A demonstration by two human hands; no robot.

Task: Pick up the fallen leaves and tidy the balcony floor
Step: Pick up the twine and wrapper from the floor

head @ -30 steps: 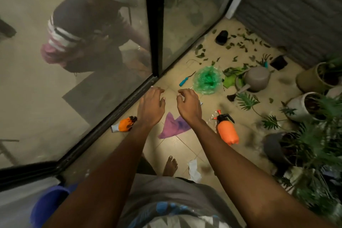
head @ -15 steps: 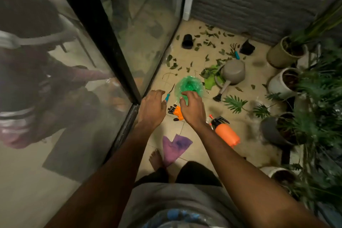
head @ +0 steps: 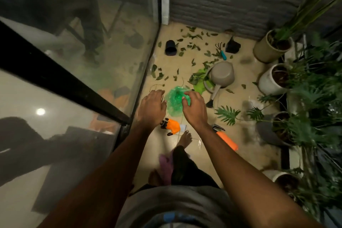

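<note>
Fallen leaves (head: 192,36) lie scattered over the tiled balcony floor, thickest by the grey wall and along the glass door, with more leaves (head: 157,75) nearer me. A crumpled green plastic bag (head: 174,103) lies on the tiles ahead. Both my arms reach forward. My left hand (head: 151,107) hangs at the bag's left edge, fingers loosely curled and holding nothing. My right hand (head: 194,109) is over the bag's right side, its fingertips overlapping the plastic. I cannot tell whether they touch it.
An orange glove (head: 174,126), an orange sprayer (head: 226,139), a grey watering can (head: 222,75) on a green cloth (head: 200,85), a black pot (head: 170,47), a teal-handled rake (head: 223,53) and a purple cloth (head: 166,164) lie around. Potted plants (head: 272,48) line the right side; the glass door (head: 111,52) runs along the left.
I have stepped forward along the balcony. The green bag, which was ahead of my hands, now lies under them, and the purple cloth is by my feet. My hands keep the same loose posture.
</note>
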